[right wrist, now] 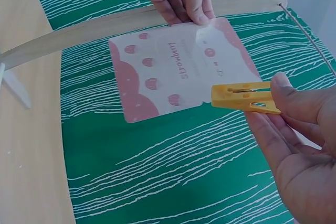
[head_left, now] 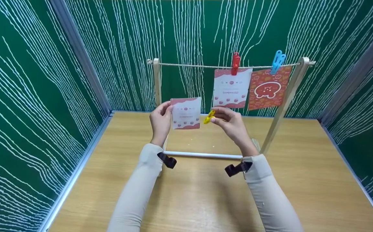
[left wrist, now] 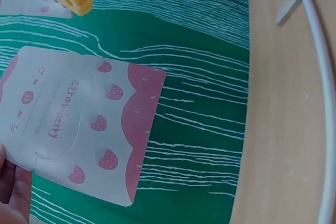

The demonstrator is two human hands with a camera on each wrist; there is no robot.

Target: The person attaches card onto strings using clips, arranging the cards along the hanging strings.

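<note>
My left hand (head_left: 161,122) pinches a white and pink strawberry-print packet (head_left: 186,114) by its side edge, holding it below the rope. The printing on it appears upside down in the head view. In my right hand (head_left: 231,120) is a yellow clothespin (head_left: 209,117), pinched between thumb and fingers. The right wrist view shows the clothespin (right wrist: 241,96) overlapping the packet's edge. Two more packets hang from the rope (head_left: 189,65): a matching strawberry packet (head_left: 231,88) under a red clothespin (head_left: 235,63), and an orange-red packet (head_left: 268,88) under a blue clothespin (head_left: 277,62).
The rope runs between two wooden posts, the left post (head_left: 157,80) and the right post (head_left: 284,106). A white bar (head_left: 202,155) joins the frame low down, over the wooden table (head_left: 189,193). Green panels with white wavy lines (head_left: 134,38) enclose the back and sides.
</note>
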